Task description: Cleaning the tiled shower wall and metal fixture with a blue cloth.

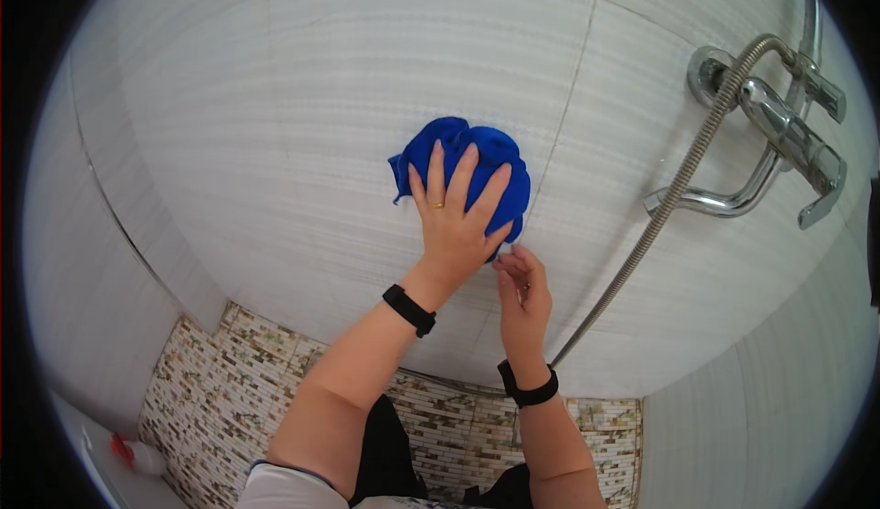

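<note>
Left fingers point(462, 179) splayed on blue cloth point(500, 145), palm hidden; right fingers point(532, 266) curled, hold unclear

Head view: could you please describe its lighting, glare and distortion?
In the head view, the light is soft and fairly even; bright glints sit on the chrome shower mixer; seams of the wall tiles curve toward the dark rim; the blue cloth looks reasonably sharp.

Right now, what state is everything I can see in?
Blue cloth: bunched, against the wall
Left hand: spread over the cloth
Right hand: fingers curled, near the cloth's lower edge; contact unclear
Black wristbands: fastened
Chrome tap: no water visible
Shower hose: bent over at top, slanting down
Red-and-white container: too unclear to tell
</note>
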Action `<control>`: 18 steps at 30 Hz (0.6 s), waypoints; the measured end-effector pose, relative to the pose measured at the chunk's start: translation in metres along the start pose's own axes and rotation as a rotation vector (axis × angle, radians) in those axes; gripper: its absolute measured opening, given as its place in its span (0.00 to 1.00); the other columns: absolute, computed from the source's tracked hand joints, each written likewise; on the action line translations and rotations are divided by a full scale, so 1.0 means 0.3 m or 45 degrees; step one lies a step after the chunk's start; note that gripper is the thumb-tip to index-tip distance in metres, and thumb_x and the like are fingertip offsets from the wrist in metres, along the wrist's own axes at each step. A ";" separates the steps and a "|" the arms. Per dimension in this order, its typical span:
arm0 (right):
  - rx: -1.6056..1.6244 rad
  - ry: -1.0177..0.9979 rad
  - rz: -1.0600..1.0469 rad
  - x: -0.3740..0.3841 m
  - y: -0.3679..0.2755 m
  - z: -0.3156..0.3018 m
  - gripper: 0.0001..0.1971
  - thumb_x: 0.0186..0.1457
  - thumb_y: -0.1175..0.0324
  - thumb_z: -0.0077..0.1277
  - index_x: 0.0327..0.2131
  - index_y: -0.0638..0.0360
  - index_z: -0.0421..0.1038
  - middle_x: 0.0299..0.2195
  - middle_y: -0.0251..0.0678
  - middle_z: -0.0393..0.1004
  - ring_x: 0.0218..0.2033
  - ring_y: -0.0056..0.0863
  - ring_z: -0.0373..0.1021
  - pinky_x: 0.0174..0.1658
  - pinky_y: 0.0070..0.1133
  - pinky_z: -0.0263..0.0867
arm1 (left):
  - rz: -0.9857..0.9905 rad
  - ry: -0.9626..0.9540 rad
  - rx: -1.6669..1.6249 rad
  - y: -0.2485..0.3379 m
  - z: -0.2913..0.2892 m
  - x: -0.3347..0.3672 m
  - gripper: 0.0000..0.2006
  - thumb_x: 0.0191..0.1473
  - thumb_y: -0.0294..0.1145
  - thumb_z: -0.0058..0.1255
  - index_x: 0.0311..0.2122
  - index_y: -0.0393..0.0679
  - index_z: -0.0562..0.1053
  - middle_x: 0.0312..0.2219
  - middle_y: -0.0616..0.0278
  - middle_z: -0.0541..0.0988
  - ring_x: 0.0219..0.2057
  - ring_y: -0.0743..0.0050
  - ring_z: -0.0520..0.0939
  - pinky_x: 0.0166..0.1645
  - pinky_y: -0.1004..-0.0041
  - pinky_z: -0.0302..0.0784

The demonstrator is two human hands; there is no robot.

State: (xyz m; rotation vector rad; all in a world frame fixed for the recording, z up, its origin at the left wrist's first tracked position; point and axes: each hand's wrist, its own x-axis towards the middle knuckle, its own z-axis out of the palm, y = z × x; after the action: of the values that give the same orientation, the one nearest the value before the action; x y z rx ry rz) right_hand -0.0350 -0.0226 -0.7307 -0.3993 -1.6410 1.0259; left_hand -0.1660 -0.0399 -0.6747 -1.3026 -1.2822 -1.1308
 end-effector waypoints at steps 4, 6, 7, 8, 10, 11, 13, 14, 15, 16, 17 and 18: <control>-0.102 0.004 -0.053 0.009 0.024 0.022 0.16 0.53 0.83 0.44 0.47 0.63 0.63 0.38 0.36 0.70 0.39 0.23 0.69 0.43 0.19 0.64 | -0.035 -0.024 -0.020 -0.023 0.007 -0.108 0.30 0.39 0.37 0.59 0.52 0.52 0.66 0.56 0.49 0.56 0.58 0.32 0.51 0.55 0.32 0.38; -0.157 0.042 -0.085 0.014 0.028 0.025 0.15 0.53 0.80 0.46 0.45 0.64 0.64 0.36 0.40 0.71 0.37 0.26 0.70 0.42 0.20 0.66 | -0.080 -0.123 0.010 -0.034 -0.002 -0.215 0.30 0.38 0.37 0.60 0.51 0.51 0.66 0.56 0.47 0.54 0.58 0.29 0.49 0.54 0.30 0.38; -0.171 0.042 -0.088 0.008 0.032 0.011 0.15 0.53 0.80 0.46 0.45 0.64 0.64 0.36 0.40 0.71 0.37 0.26 0.70 0.42 0.20 0.66 | -0.118 -0.152 -0.005 -0.025 0.002 -0.284 0.31 0.37 0.36 0.61 0.51 0.51 0.66 0.56 0.46 0.54 0.58 0.29 0.49 0.54 0.30 0.38; -0.142 0.044 -0.084 0.010 0.037 0.012 0.14 0.53 0.80 0.46 0.45 0.64 0.65 0.36 0.40 0.71 0.36 0.26 0.69 0.42 0.21 0.66 | -0.152 -0.184 -0.001 -0.029 -0.001 -0.344 0.32 0.36 0.35 0.62 0.51 0.51 0.66 0.56 0.46 0.53 0.57 0.28 0.49 0.54 0.29 0.39; -0.110 0.038 -0.083 0.014 0.039 0.012 0.14 0.53 0.80 0.46 0.44 0.64 0.65 0.35 0.40 0.71 0.36 0.26 0.69 0.41 0.21 0.66 | -0.231 -0.226 0.008 -0.031 -0.010 -0.466 0.34 0.32 0.34 0.65 0.51 0.53 0.66 0.56 0.48 0.53 0.58 0.29 0.49 0.53 0.29 0.40; -0.120 0.029 -0.088 0.015 0.039 0.008 0.14 0.53 0.80 0.46 0.44 0.64 0.65 0.35 0.40 0.70 0.36 0.26 0.69 0.41 0.20 0.65 | -0.306 -0.271 0.006 -0.026 -0.020 -0.482 0.37 0.29 0.33 0.67 0.51 0.55 0.67 0.57 0.49 0.52 0.58 0.30 0.49 0.53 0.29 0.42; -0.129 0.015 -0.096 0.018 0.038 0.003 0.13 0.53 0.80 0.46 0.44 0.64 0.65 0.35 0.40 0.70 0.35 0.26 0.69 0.41 0.20 0.65 | -0.315 -0.276 0.014 -0.024 -0.017 -0.500 0.37 0.29 0.33 0.67 0.51 0.55 0.66 0.57 0.49 0.52 0.58 0.30 0.48 0.54 0.30 0.41; -0.147 0.019 -0.098 0.019 0.038 0.004 0.13 0.53 0.80 0.46 0.44 0.65 0.65 0.35 0.40 0.70 0.35 0.26 0.68 0.41 0.20 0.65 | -0.321 -0.288 0.020 -0.022 -0.022 -0.497 0.37 0.30 0.33 0.67 0.52 0.55 0.66 0.57 0.49 0.52 0.58 0.30 0.48 0.55 0.31 0.41; -0.164 0.024 -0.100 0.020 0.039 0.004 0.13 0.53 0.80 0.46 0.44 0.65 0.65 0.35 0.40 0.70 0.35 0.25 0.68 0.41 0.20 0.65 | -0.321 -0.287 0.028 -0.020 -0.025 -0.492 0.37 0.30 0.33 0.67 0.52 0.55 0.66 0.57 0.49 0.52 0.58 0.30 0.48 0.55 0.31 0.41; -0.157 0.020 -0.101 0.020 0.041 0.001 0.13 0.53 0.80 0.46 0.44 0.65 0.65 0.35 0.40 0.70 0.35 0.25 0.68 0.41 0.20 0.65 | -0.305 -0.281 0.027 -0.016 -0.024 -0.485 0.36 0.33 0.33 0.65 0.53 0.51 0.64 0.57 0.47 0.51 0.58 0.28 0.47 0.55 0.31 0.40; -0.194 0.013 -0.117 0.016 0.038 0.008 0.13 0.53 0.79 0.46 0.44 0.64 0.65 0.36 0.38 0.69 0.36 0.23 0.68 0.41 0.19 0.65 | -0.298 -0.263 0.020 -0.012 -0.035 -0.467 0.35 0.36 0.32 0.64 0.53 0.48 0.63 0.57 0.44 0.50 0.58 0.27 0.47 0.56 0.32 0.39; -0.230 0.007 -0.132 0.012 0.034 0.014 0.13 0.54 0.79 0.46 0.44 0.64 0.65 0.36 0.36 0.69 0.37 0.22 0.68 0.42 0.18 0.64 | -0.306 -0.250 0.022 -0.012 -0.039 -0.444 0.35 0.36 0.32 0.64 0.53 0.48 0.63 0.57 0.44 0.50 0.58 0.27 0.47 0.56 0.32 0.39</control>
State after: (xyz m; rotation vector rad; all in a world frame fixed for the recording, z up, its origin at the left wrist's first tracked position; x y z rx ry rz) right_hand -0.0426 -0.0161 -0.7367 -0.4314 -1.7373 0.8020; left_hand -0.1723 -0.0675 -0.8056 -1.2964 -1.6241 -1.1748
